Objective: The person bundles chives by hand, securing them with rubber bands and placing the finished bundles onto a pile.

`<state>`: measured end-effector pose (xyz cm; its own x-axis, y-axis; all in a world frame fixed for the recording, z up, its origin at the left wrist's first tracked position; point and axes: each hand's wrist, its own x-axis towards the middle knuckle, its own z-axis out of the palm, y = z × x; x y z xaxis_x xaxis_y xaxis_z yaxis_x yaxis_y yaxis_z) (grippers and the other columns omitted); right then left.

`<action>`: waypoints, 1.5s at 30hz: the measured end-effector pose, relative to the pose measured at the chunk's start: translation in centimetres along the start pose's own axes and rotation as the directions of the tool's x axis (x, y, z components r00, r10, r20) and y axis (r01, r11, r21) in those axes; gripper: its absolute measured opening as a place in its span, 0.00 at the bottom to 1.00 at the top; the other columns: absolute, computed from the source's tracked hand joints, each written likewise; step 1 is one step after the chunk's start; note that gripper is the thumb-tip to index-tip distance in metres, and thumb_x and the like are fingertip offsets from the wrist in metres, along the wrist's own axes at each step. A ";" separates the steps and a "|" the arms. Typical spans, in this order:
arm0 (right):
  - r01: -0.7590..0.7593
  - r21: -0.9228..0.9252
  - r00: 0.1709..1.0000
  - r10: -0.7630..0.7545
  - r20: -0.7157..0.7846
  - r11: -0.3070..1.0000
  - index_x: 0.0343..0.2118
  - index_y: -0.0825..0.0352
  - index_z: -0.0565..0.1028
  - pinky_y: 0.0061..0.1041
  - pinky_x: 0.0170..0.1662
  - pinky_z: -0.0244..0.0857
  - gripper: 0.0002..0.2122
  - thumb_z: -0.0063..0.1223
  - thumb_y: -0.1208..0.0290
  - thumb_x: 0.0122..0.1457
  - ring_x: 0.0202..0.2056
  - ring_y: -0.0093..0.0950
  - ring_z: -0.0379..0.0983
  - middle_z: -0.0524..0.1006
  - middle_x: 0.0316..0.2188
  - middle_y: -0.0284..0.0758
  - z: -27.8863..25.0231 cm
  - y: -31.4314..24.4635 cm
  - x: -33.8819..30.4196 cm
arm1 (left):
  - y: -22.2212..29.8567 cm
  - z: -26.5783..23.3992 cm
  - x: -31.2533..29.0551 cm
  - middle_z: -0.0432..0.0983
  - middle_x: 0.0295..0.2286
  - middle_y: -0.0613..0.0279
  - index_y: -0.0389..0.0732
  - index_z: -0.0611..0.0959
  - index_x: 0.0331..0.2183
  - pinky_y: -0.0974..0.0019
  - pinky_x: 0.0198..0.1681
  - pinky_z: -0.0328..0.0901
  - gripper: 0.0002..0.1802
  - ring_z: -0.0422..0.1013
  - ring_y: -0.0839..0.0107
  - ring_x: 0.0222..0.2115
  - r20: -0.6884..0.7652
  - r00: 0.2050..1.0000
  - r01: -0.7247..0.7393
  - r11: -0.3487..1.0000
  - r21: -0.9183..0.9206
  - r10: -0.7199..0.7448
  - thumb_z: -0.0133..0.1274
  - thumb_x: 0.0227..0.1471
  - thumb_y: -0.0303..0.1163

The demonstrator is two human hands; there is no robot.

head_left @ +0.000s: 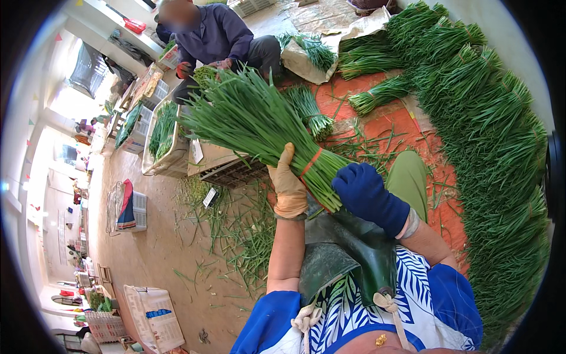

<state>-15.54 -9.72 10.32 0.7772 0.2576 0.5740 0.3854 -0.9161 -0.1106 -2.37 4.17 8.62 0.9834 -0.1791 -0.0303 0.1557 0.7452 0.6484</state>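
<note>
A large bunch of garlic chives (259,124) is held up in front of me, its leafy tips to the upper left and its pale stem ends to the lower right. An orange-red band (311,163) circles the stems. My left hand (288,187), in a tan glove, is closed around the bunch just left of the band, thumb on top. In a dark blue glove, my right hand (368,193) has its fingers curled in at the stem ends; its fingertips are hidden. Below them a dark green apron (336,251) covers my lap.
Tied chive bunches (489,135) are piled along the right wall. Another bunch (377,94) lies on the red mat (383,127). Loose trimmings (247,236) litter the floor. A dark crate (233,171) stands ahead, near a seated co-worker (218,35). A white basket (138,209) sits left.
</note>
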 end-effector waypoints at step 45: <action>-0.170 0.574 0.985 0.163 0.065 0.801 0.48 0.64 0.72 0.29 0.30 0.67 0.20 0.59 0.64 0.53 0.27 0.35 0.75 0.76 0.25 0.38 -0.7 1.2 -3.8 | 0.3 -8.8 -0.4 0.54 0.60 0.56 0.47 0.56 0.62 0.47 0.61 0.53 0.32 0.52 0.56 0.61 0.306 0.949 -0.217 0.868 0.447 0.080 0.30 0.62 0.51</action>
<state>-18.33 -12.04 8.59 0.8602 0.1247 0.4946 0.4619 -0.6015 -0.6518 -1.91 10.17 2.14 0.9167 -0.3070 0.2556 -0.1202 0.3984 0.9093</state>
